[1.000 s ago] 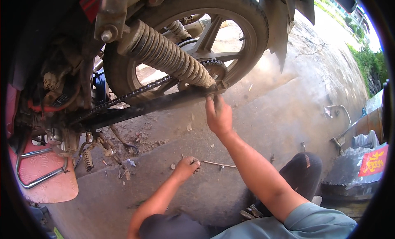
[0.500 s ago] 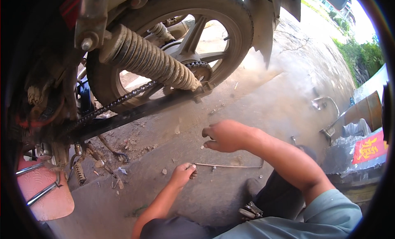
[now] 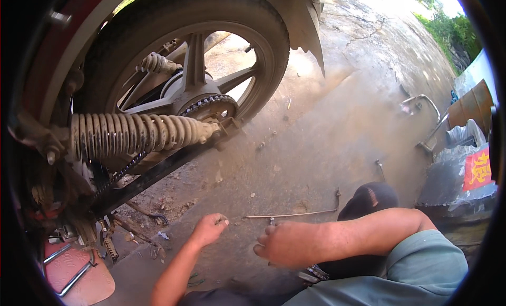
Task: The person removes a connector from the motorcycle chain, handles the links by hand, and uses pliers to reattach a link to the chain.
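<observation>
My left hand (image 3: 210,229) hovers low over the ground, thumb and fingers pinched; whatever may be between them is hidden. Just right of it lies a thin metal rod (image 3: 295,215) with a bent end. A small bolt (image 3: 272,220) is beside the rod. My right hand (image 3: 291,244) hangs in front of my lap, somewhat blurred, its fingers bent and apart with nothing seen in them. Ahead and to the left stands a motorcycle's rear wheel (image 3: 271,50), with a dusty shock absorber (image 3: 137,133), chain (image 3: 126,166), sprocket (image 3: 226,104) and black swingarm (image 3: 158,171).
At the lower left, chrome bars (image 3: 76,277) rest across a pink panel (image 3: 100,287). Small hardware (image 3: 261,145) and another metal tool (image 3: 380,169) lie on the dusty concrete. A bent tubular frame (image 3: 435,121) and a rusty drum (image 3: 470,108) are at the right. A metal object (image 3: 318,273) shows by my lap.
My left hand has moved left, away from the rod's end. My right hand has come down and back toward my lap. The view has shifted, bringing more of the wheel and shock absorber into sight.
</observation>
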The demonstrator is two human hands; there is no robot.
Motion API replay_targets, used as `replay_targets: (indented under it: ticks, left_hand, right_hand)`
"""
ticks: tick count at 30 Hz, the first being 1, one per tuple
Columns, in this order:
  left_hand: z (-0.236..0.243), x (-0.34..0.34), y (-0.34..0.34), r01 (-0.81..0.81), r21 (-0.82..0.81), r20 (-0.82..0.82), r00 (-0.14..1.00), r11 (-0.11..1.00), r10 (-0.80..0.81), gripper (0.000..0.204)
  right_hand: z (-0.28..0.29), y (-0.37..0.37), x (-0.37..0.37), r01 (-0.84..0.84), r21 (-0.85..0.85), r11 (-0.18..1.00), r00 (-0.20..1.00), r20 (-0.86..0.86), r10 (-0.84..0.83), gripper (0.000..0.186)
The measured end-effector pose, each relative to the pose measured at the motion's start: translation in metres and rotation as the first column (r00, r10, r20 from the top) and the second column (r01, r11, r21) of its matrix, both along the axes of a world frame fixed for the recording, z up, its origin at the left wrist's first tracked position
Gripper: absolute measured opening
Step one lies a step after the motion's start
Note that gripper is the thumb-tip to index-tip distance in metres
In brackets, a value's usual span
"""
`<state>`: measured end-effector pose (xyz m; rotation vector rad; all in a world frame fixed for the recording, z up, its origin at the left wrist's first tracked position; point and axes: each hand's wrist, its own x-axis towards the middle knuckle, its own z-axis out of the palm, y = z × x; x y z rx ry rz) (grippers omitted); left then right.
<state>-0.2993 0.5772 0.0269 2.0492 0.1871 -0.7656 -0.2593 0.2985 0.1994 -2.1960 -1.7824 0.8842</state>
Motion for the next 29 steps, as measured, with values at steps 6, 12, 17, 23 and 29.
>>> replay_targets:
  ticks: [6,12,17,23,29]
  left_hand:
    - [0.057,0.038,-0.028,0.2,0.097,0.002,0.98,0.975,-0.201,0.028]
    - [0.109,0.056,-0.083,0.446,0.207,-0.116,0.895,0.871,-0.43,0.024]
    - [0.121,0.053,-0.1,0.336,0.031,0.014,0.942,0.941,-0.337,0.027]
    - [0.183,0.054,-0.13,0.141,-0.019,-0.441,0.887,0.99,-0.135,0.03]
    - [0.228,0.033,-0.14,0.449,0.249,-0.286,0.88,0.858,-0.378,0.042]
  right_hand:
    - [-0.015,-0.002,-0.008,-0.076,0.035,0.997,0.996,-0.049,0.078,0.023]
    - [-0.003,-0.003,0.027,-0.11,-0.059,0.992,0.99,-0.093,0.104,0.023]
    - [0.025,-0.001,0.049,-0.152,-0.102,0.983,0.988,-0.035,0.149,0.027]
    - [0.069,-0.011,0.049,-0.067,-0.173,0.983,0.964,-0.267,0.019,0.03]
    - [0.107,-0.046,0.042,0.168,-0.245,0.955,0.818,-0.507,-0.274,0.037]
